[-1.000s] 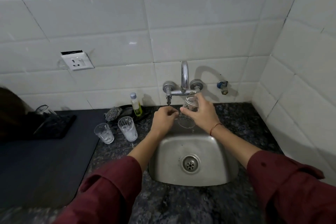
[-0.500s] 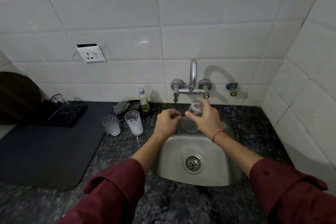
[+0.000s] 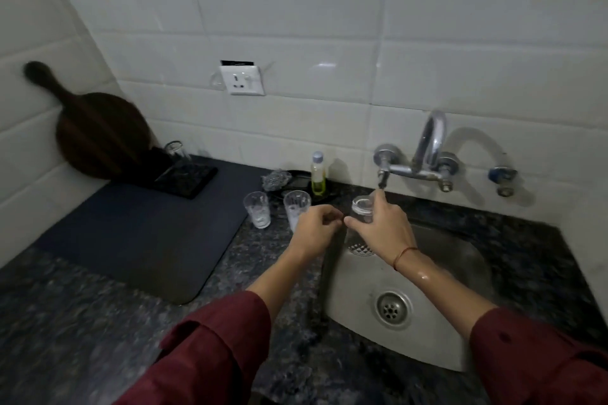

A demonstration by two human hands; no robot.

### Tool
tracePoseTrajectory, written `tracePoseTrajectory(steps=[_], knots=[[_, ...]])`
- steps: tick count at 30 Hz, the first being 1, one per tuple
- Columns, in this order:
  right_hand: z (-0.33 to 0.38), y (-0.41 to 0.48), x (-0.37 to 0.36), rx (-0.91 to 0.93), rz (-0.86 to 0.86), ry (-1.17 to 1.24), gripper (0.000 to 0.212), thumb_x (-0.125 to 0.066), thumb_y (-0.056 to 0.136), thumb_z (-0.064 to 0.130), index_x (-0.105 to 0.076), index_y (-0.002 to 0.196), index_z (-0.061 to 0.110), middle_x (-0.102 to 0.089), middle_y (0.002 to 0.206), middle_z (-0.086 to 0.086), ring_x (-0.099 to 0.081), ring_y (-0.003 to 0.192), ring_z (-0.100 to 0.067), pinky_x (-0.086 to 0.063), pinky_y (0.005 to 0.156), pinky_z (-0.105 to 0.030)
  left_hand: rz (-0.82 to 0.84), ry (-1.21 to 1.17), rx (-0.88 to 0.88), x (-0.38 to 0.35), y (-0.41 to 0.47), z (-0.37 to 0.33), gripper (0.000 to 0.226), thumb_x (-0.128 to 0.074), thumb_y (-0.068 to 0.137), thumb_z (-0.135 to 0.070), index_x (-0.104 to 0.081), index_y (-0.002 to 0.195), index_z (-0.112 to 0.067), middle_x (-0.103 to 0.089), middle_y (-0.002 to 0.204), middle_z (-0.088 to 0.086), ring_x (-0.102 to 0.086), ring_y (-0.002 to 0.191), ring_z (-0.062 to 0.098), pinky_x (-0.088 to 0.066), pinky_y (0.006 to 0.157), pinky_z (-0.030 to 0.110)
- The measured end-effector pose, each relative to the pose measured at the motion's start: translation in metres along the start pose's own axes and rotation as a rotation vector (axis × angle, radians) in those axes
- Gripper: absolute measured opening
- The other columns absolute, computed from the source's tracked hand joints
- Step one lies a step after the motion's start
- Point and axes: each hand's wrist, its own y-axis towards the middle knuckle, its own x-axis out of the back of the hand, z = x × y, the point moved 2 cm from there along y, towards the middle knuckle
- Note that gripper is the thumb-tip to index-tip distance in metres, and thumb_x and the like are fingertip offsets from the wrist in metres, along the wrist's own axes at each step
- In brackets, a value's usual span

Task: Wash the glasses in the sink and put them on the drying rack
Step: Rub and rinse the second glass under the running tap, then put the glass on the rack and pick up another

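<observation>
The right hand (image 3: 383, 228) has its fingers wrapped round a clear patterned glass (image 3: 360, 227), upturned over the steel sink (image 3: 437, 332), probably draining; the left hand (image 3: 314, 228), loosely curled, holds nothing.

The right hand (image 3: 381, 227) grips a clear glass (image 3: 361, 227) held upside down over the left rim of the steel sink (image 3: 437, 348), just below the tap (image 3: 427, 154). The left hand (image 3: 314, 230), loosely curled and holding nothing, sits just beside it at 9 o'clock. Two soapy glasses (image 3: 257, 209) stand on the counter (image 3: 98, 322) beyond that hand, at 11 o'clock. The dark mat (image 3: 141, 233) lies further left.
</observation>
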Motion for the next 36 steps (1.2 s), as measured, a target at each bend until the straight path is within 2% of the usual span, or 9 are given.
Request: tracePoseTrajectory(steps=[3, 5, 7, 10, 14, 17, 20, 27, 36], knots=[[0.029, 0.017, -0.024, -0.064, 0.022, 0.125, 0.056, -0.080, 0.077, 0.049, -0.053, 0.109, 0.012, -0.070, 0.105, -0.012, -0.066, 0.097, -0.032, -0.055, 0.082, -0.044, -0.097, -0.024, 0.051, 0.033, 0.001, 0.027, 0.014, -0.069, 0.093, -0.012, -0.078, 0.105, -0.011, -0.077, 0.095, 0.001, -0.070, 0.086, 0.010, -0.053, 0.076, 0.022], [0.051, 0.030, -0.044, -0.152, 0.077, 0.284, 0.054, -0.083, 0.076, 0.046, -0.056, 0.106, 0.009, -0.070, 0.097, -0.009, -0.066, 0.079, -0.027, -0.055, 0.067, -0.039, -0.162, -0.032, 0.091, 0.058, 0.003, 0.045, 0.014, -0.067, 0.094, -0.011, -0.077, 0.105, -0.010, -0.075, 0.093, 0.000, -0.067, 0.084, 0.010, -0.051, 0.072, 0.018], [0.075, 0.044, -0.067, -0.273, 0.143, 0.511, 0.049, -0.083, 0.076, 0.042, -0.059, 0.101, 0.006, -0.071, 0.083, -0.011, -0.058, 0.048, -0.021, -0.043, 0.042, -0.029, -0.250, -0.025, 0.139, 0.089, 0.006, 0.064, 0.014, -0.065, 0.094, -0.011, -0.076, 0.103, -0.011, -0.072, 0.090, -0.001, -0.064, 0.082, 0.009, -0.043, 0.063, 0.009], [0.112, 0.069, -0.102, -0.335, 0.220, 0.652, 0.043, -0.081, 0.080, 0.037, -0.065, 0.095, 0.000, -0.065, 0.066, -0.007, -0.047, 0.033, -0.014, -0.032, 0.034, -0.020, -0.351, -0.044, 0.197, 0.134, 0.014, 0.099, 0.015, -0.062, 0.093, -0.009, -0.074, 0.101, -0.013, -0.069, 0.088, -0.004, -0.062, 0.081, 0.009, -0.040, 0.062, 0.009], [0.170, 0.098, -0.158, -0.275, 0.282, 0.734, 0.034, -0.079, 0.084, 0.032, -0.064, 0.089, 0.003, -0.063, 0.070, -0.010, -0.048, 0.034, -0.014, -0.033, 0.034, -0.019, -0.432, -0.067, 0.298, 0.195, 0.027, 0.156, 0.018, -0.059, 0.095, -0.008, -0.069, 0.110, -0.010, -0.066, 0.094, -0.003, -0.062, 0.088, 0.013, -0.043, 0.075, 0.020], [0.216, 0.123, -0.208, -0.229, 0.321, 0.753, 0.044, -0.080, 0.084, 0.031, -0.060, 0.105, -0.001, -0.069, 0.085, -0.015, -0.053, 0.038, -0.018, -0.035, 0.034, -0.021, -0.454, -0.063, 0.378, 0.240, 0.043, 0.208, 0.026, -0.057, 0.098, -0.013, -0.061, 0.124, -0.009, -0.065, 0.109, 0.002, -0.062, 0.102, 0.020, -0.051, 0.091, 0.036], [0.269, 0.154, -0.258, -0.150, 0.361, 0.742, 0.046, -0.080, 0.084, 0.029, -0.048, 0.109, 0.007, -0.068, 0.096, -0.013, -0.055, 0.042, -0.021, -0.041, 0.036, -0.025, -0.500, -0.025, 0.458, 0.280, 0.056, 0.266, 0.027, -0.058, 0.098, -0.014, -0.058, 0.125, -0.011, -0.061, 0.111, 0.000, -0.061, 0.107, 0.023, -0.050, 0.098, 0.048], [0.355, 0.221, -0.359, 0.075, 0.404, 0.586, 0.046, -0.084, 0.081, 0.024, -0.046, 0.105, 0.016, -0.066, 0.093, -0.008, -0.057, 0.046, -0.022, -0.049, 0.039, -0.030, -0.421, 0.031, 0.585, 0.329, 0.087, 0.359, 0.034, -0.058, 0.098, -0.015, -0.054, 0.132, -0.009, -0.061, 0.130, 0.011, -0.057, 0.120, 0.029, -0.047, 0.103, 0.050], [0.370, 0.285, -0.471, 0.198, 0.463, 0.400, 0.050, -0.088, 0.075, 0.015, -0.054, 0.111, 0.017, -0.062, 0.105, -0.006, -0.057, 0.054, -0.014, -0.056, 0.044, -0.033, -0.260, 0.062, 0.561, 0.340, 0.119, 0.430, 0.031, -0.058, 0.100, -0.017, -0.055, 0.130, -0.009, -0.057, 0.132, 0.012, -0.054, 0.124, 0.031, -0.045, 0.106, 0.049]])
